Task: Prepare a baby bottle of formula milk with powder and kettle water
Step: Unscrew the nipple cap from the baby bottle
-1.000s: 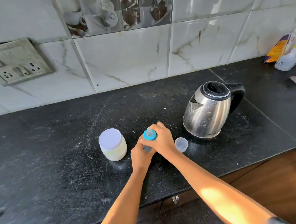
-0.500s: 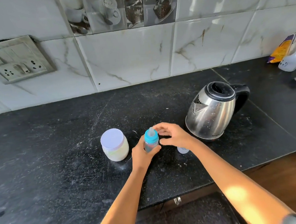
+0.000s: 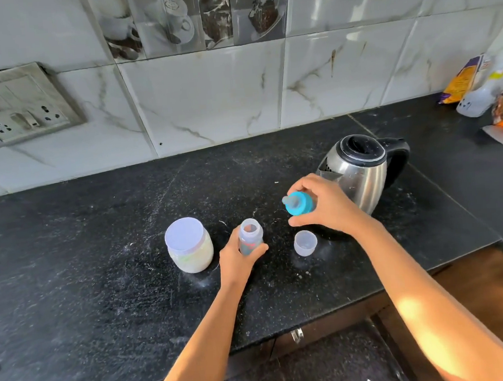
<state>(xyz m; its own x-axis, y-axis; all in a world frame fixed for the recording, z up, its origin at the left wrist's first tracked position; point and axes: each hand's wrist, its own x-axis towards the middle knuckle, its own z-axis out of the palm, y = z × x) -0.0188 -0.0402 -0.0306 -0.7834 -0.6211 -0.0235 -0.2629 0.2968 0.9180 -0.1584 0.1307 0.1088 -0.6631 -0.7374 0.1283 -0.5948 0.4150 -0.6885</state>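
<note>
Head view: the left hand wraps fingers and thumb round the small clear plastic baby bottle, upright on the speckled black stone counter with its mouth open. It looks empty. The right hand pinches the blue screw collar with its teat in the air just beside. Risks: the teat set down on that dusty counter, or hot water missing the narrow neck and hitting the fingers.

The round clear jar with a lilac lid holds pale powder and is closed. The little clear cap looks empty. What is in the steel kettle with a black handle cannot be seen.

Blue teat cap, silver-and-black kettle, speckled black counter, white marbled tiles.
</note>
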